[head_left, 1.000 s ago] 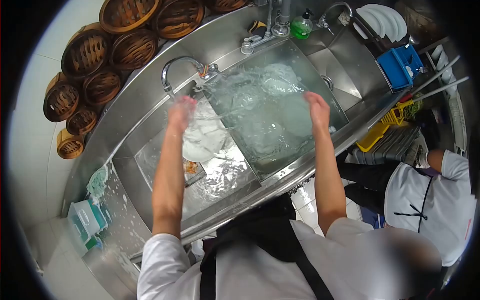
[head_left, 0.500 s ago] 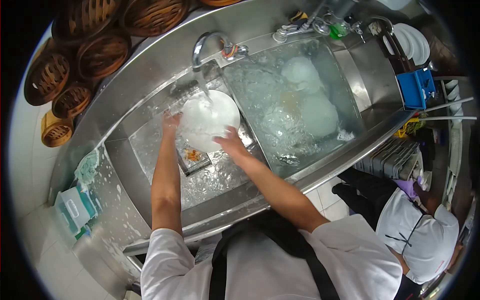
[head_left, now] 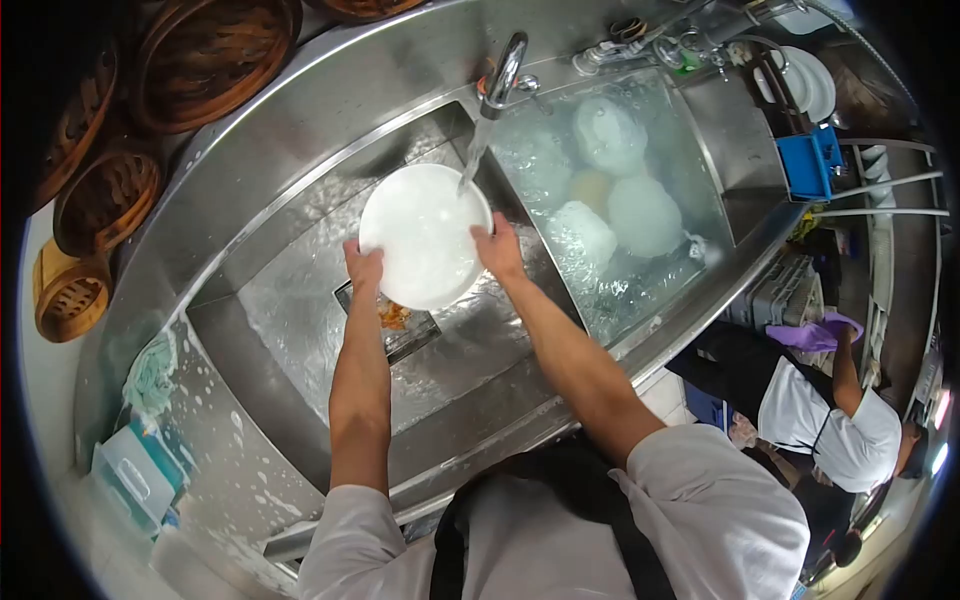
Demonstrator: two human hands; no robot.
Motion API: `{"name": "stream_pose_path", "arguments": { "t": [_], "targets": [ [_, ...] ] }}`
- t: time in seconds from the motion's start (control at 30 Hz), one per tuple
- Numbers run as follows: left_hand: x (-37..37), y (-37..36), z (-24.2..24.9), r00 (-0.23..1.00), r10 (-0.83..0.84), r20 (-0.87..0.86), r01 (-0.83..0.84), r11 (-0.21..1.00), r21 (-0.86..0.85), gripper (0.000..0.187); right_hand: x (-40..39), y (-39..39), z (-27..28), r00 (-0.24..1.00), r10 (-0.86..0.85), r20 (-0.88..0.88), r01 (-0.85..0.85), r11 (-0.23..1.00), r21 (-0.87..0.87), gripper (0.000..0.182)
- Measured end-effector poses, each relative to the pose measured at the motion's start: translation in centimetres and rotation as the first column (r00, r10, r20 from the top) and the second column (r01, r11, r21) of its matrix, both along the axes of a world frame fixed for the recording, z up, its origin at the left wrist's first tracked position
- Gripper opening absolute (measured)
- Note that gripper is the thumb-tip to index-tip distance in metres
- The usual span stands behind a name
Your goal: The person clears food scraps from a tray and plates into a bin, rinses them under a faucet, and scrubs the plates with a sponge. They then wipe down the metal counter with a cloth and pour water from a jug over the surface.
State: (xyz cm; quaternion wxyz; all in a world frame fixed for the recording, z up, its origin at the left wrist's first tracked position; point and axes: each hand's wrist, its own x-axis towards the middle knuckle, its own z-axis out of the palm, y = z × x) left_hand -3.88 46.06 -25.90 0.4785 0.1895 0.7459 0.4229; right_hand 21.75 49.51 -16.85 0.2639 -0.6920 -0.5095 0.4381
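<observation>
I hold a round white plate with both hands over the left basin of a steel sink. My left hand grips its lower left rim. My right hand grips its right rim. Water from the curved tap runs onto the plate's upper right part. Below the plate, a drain strainer holds orange food scraps.
The right basin is full of water with several white plates submerged. Bamboo steamer baskets hang on the left wall. A green cloth and soap suds lie on the left counter. Another person in white works at the right, by a blue box.
My right hand moved from the right basin to the plate's right rim. The plate now sits under the running tap, held by both hands, and my view shifted left.
</observation>
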Motion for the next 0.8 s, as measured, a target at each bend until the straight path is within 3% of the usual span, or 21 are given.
{"name": "stream_pose_path", "arguments": {
  "t": [0.07,0.1,0.13,0.2,0.23,0.27,0.3,0.37,0.43,0.5,0.53,0.6,0.63,0.67,0.73,0.77,0.8],
  "targets": [
    [2.5,-0.5,1.5,0.992,0.063,0.109,-0.075,0.992,0.104,0.066,-1.8,-0.4,8.2,0.99,0.057,0.131,-0.073,0.99,0.118,0.033],
    [3.5,-1.3,2.1,0.971,0.114,0.211,-0.153,0.972,0.179,0.072,-2.3,-1.1,10.3,0.984,0.083,0.155,-0.108,0.98,0.166,0.033],
    [4.3,-1.6,1.6,0.949,0.064,0.308,-0.168,0.931,0.323,0.081,-2.6,-1.9,11.8,0.979,0.09,0.181,-0.138,0.952,0.274,0.032],
    [4.4,-1.1,-4.0,0.925,0.108,0.365,-0.188,0.963,0.192,0.078,-3.1,-3.4,13.6,0.97,0.079,0.231,-0.186,0.851,0.491,0.036],
    [4.7,-1.0,-5.8,0.877,-0.008,0.48,-0.126,0.961,0.247,0.07,-2.5,-4.0,14.4,0.96,0.045,0.275,-0.206,0.78,0.591,0.041],
    [7.5,-0.7,3.2,0.725,-0.204,0.658,-0.131,0.897,0.422,0.06,-1.9,-4.7,16.2,0.954,0.031,0.299,-0.205,0.795,0.571,0.044],
    [9.1,-0.4,7.3,0.678,-0.192,0.709,-0.109,0.928,0.356,0.059,-1.2,-5.5,18.4,0.952,0.02,0.305,-0.193,0.813,0.55,0.046],
    [10.8,-1.0,11.2,0.691,-0.132,0.711,-0.088,0.961,0.264,0.057,0.8,-6.7,22.7,0.958,0.104,0.268,-0.224,0.854,0.47,0.049],
    [11.9,-1.6,14.2,0.735,-0.126,0.666,-0.087,0.957,0.277,0.056,3.2,-7.1,24.7,0.961,0.053,0.272,-0.187,0.849,0.494,0.049],
    [12.3,-2.7,16.3,0.72,-0.123,0.683,-0.049,0.973,0.227,0.059,6.8,-6.6,25.0,0.981,0.046,0.186,-0.135,0.855,0.501,0.047],
    [12.5,-2.8,17.9,0.729,-0.128,0.673,-0.052,0.969,0.241,0.059,8.8,-5.4,24.1,0.994,-0.038,0.106,-0.015,0.888,0.46,0.045],
    [13.0,-3.1,21.4,0.728,-0.273,0.628,0.207,0.962,0.179,0.061,13.4,-2.5,21.4,0.984,-0.134,-0.115,0.163,0.94,0.299,0.043],
    [13.9,-2.9,22.3,0.743,-0.269,0.613,0.193,0.963,0.188,0.061,15.7,-1.1,20.1,0.955,-0.158,-0.251,0.207,0.961,0.183,0.043],
    [15.1,-2.2,23.1,0.7,-0.3,0.648,0.193,0.953,0.233,0.065,17.4,0.4,18.8,0.954,-0.138,-0.268,0.194,0.962,0.193,0.043],
    [17.9,-1.5,25.6,0.644,-0.377,0.665,0.228,0.925,0.304,0.072,20.2,1.5,15.5,0.775,-0.217,-0.594,0.246,0.969,-0.032,0.041],
    [19.9,-0.7,27.5,0.636,-0.409,0.654,0.253,0.912,0.324,0.074,21.6,2.1,12.7,0.768,-0.207,-0.606,0.233,0.972,-0.037,0.041],
    [22.2,-0.1,28.5,0.694,-0.471,0.544,0.318,0.879,0.355,0.078,22.8,3.3,9.6,0.672,-0.259,-0.693,0.234,0.963,-0.133,0.041]
  ]
}}
